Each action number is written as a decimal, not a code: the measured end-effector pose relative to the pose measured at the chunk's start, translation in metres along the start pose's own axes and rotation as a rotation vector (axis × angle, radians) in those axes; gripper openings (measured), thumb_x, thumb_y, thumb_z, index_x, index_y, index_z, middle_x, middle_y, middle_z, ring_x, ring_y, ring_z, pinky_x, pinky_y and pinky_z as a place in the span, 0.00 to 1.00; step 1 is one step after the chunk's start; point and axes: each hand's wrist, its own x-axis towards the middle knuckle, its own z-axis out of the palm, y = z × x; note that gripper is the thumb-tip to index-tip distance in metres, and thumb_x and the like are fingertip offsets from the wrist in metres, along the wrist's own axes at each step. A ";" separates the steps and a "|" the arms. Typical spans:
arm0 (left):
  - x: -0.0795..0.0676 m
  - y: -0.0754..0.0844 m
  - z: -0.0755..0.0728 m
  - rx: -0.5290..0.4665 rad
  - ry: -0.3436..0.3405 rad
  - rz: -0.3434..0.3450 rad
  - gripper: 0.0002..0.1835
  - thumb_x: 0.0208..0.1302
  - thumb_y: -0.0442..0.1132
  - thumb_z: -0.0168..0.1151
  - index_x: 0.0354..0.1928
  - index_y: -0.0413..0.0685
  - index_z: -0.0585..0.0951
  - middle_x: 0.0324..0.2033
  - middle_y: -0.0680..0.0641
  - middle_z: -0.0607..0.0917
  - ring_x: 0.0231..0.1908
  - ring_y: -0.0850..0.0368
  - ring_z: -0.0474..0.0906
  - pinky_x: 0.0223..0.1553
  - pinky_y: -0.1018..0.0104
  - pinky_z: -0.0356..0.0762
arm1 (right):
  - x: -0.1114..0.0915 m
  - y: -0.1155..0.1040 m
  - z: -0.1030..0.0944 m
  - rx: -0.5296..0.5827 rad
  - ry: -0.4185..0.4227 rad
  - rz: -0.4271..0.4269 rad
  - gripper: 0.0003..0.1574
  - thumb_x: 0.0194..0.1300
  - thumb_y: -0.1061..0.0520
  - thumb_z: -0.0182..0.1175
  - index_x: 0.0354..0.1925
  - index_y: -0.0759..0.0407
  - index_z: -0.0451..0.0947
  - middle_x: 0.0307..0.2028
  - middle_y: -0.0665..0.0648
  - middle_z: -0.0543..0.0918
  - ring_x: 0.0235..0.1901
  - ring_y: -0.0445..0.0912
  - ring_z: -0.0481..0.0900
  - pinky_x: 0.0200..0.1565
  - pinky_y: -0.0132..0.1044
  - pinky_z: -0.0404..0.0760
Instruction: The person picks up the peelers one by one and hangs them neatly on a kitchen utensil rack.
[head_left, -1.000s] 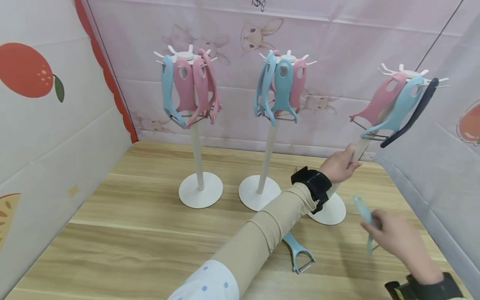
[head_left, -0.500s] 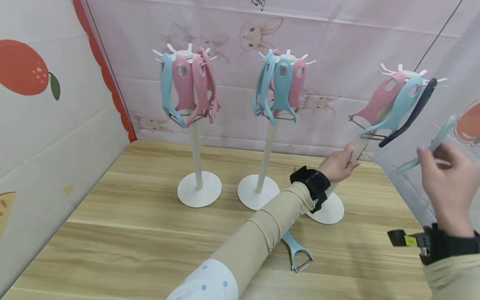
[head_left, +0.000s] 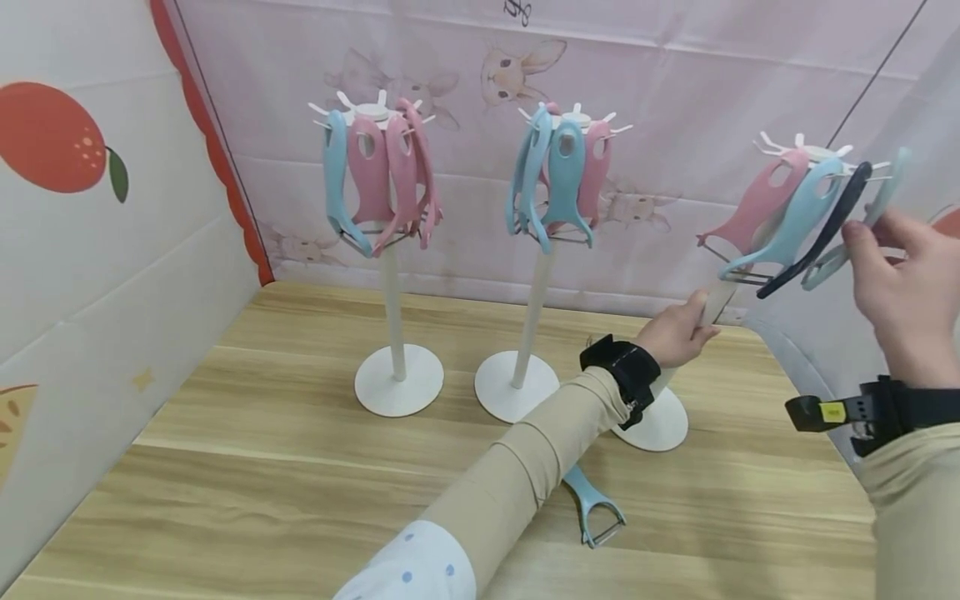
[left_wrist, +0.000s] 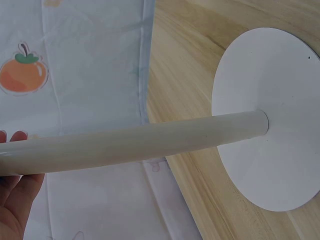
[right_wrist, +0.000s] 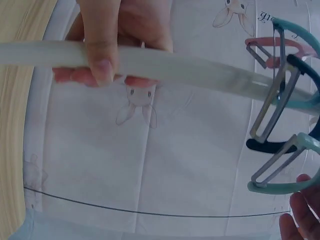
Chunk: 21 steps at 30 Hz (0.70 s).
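My left hand (head_left: pixel 675 327) grips the white pole (left_wrist: pixel 125 145) of the right-hand stand, whose round base (left_wrist: pixel 270 165) sits on the table. Between thumb and fingers my right hand (head_left: pixel 907 275) pinches a pale teal peeler (head_left: pixel 877 204) by its handle. The peeler's top end overlaps a hook at the stand's right side. Just left of it hang a dark navy peeler (head_left: pixel 821 233), a light blue peeler (head_left: pixel 798 212) and a pink peeler (head_left: pixel 761 200). In the right wrist view the teal peeler's blade (right_wrist: pixel 275 167) faces the camera, below the navy one.
Two more white stands, a left one (head_left: pixel 393 308) and a middle one (head_left: pixel 534 317), carry pink and blue peelers. A light blue peeler (head_left: pixel 596 504) lies on the wooden table (head_left: pixel 300 500), partly behind the left forearm. Printed cloth walls (head_left: pixel 465 208) enclose the table.
My right hand has raised the teal peeler from low over the table's right side up to the right-hand stand, beside the navy peeler. The left hand has stayed on the pole.
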 end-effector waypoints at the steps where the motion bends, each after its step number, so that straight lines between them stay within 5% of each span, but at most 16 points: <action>1: 0.000 0.000 0.000 0.002 0.002 0.003 0.14 0.68 0.41 0.48 0.50 0.43 0.61 0.29 0.51 0.73 0.27 0.62 0.71 0.29 0.76 0.67 | 0.001 0.000 -0.001 -0.017 -0.023 -0.004 0.28 0.69 0.44 0.41 0.62 0.53 0.67 0.53 0.59 0.72 0.39 0.32 0.60 0.45 0.31 0.65; 11: 0.000 -0.003 0.000 0.010 0.018 0.016 0.14 0.68 0.41 0.49 0.48 0.43 0.61 0.27 0.51 0.73 0.27 0.62 0.71 0.28 0.76 0.66 | 0.011 0.001 -0.002 -0.111 -0.144 -0.134 0.28 0.71 0.48 0.38 0.62 0.61 0.64 0.51 0.71 0.72 0.47 0.61 0.63 0.39 0.44 0.67; 15: -0.001 -0.003 0.001 0.011 0.017 0.016 0.14 0.68 0.41 0.49 0.48 0.42 0.61 0.27 0.51 0.72 0.27 0.62 0.71 0.28 0.76 0.66 | 0.008 0.002 0.001 -0.106 -0.144 -0.134 0.27 0.71 0.49 0.38 0.64 0.56 0.62 0.52 0.70 0.72 0.50 0.60 0.63 0.51 0.53 0.68; 21: -0.001 -0.001 0.001 0.011 0.012 0.016 0.12 0.68 0.41 0.48 0.46 0.42 0.61 0.26 0.51 0.71 0.26 0.62 0.70 0.27 0.76 0.66 | -0.009 0.005 0.002 -0.069 -0.137 -0.102 0.29 0.70 0.48 0.38 0.66 0.54 0.58 0.58 0.68 0.67 0.55 0.62 0.65 0.55 0.56 0.64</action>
